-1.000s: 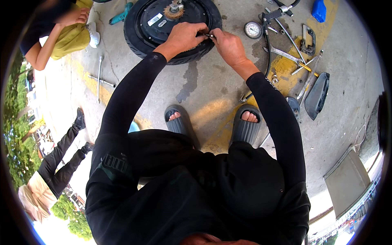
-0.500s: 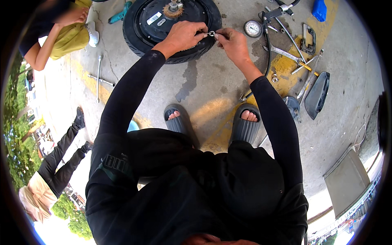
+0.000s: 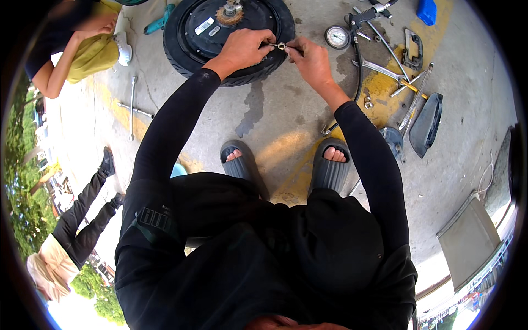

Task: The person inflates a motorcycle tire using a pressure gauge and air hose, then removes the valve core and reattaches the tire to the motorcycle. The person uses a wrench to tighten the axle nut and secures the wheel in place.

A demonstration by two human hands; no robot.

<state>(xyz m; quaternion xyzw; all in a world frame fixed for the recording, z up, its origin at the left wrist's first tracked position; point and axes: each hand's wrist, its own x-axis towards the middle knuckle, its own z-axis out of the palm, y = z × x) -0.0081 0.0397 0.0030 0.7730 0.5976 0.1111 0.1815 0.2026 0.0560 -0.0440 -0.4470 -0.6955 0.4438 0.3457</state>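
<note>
Above the lower right side of a black-tyred wheel [image 3: 175, 55], I hold a small metal tool [image 3: 281, 46] with a round, holed centre and a thin bar running out sideways. My left hand [image 3: 245, 48] pinches the bar's left end between thumb and fingers. On the tool's right side, the fingertips of my right hand [image 3: 311, 59] are closed against it. Lying flat on the ground, the wheel has a dark hub and a rusty sprocket [image 3: 229, 15] on its axle. My fingers hide the ends of the tool.
Right of the wheel lie a round gauge [image 3: 337, 37] with a hose, a wrench [image 3: 379, 68] and a dark curved part [image 3: 427, 126]. A blue container [image 3: 427, 12] stands farther off. Leftward are a cross wrench [image 3: 132, 108], a teal power tool [image 3: 159, 21] and a seated person [image 3: 91, 52].
The small tool has turned slightly between my fingers, and its left bar shows more. My right fingers have shifted on it. The whole view has moved a little.
</note>
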